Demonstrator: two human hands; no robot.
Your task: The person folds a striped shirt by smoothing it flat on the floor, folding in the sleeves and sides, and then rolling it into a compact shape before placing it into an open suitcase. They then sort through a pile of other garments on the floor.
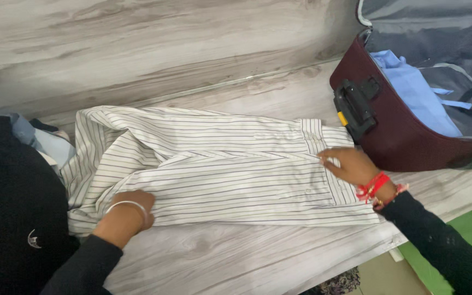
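- The wood-grain surface [236, 262] runs from the near edge back to a raised step at the far side, with bare room along the near strip in front of the shirt and at the far left.
- A maroon suitcase [394, 131] stands open at the far right, its lid thrown back; a light blue garment [411, 90] lies inside against the grey lining, with a grey strap beside it.
- A white shirt with dark stripes [219, 169] lies spread flat across the middle, partly folded, its right end just beside the suitcase.
- A dark pile of clothes [12, 207] sits at the near left, touching the shirt's left end.
- The left hand [132, 205] presses down on the shirt's near edge, fingers curled onto the cloth.
- The right hand [348, 164] lies flat and open on the shirt's right end, near the suitcase handle.
- Past the near right edge, a green floor [465, 229] shows.
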